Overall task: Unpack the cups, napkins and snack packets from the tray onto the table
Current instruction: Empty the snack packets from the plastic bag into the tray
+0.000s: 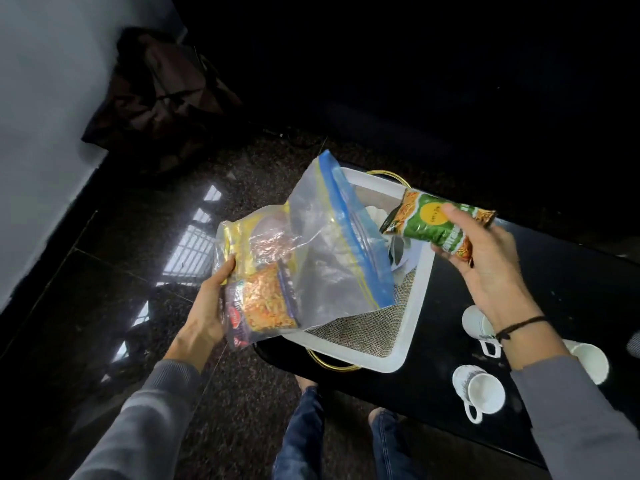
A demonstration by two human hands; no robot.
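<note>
My left hand grips a clear zip bag with a blue seal, held above the left side of the white tray. Inside the bag lie a purple snack packet and a yellow one. My right hand holds a green snack packet above the tray's far right corner. The tray has a woven mat inside and gold handles, and something white shows at its far end behind the bag. Three white cups lie on the black table at the right.
The black table's near edge runs past my knees. A dark speckled floor lies to the left, with a brown bag against the white wall. The background is dark.
</note>
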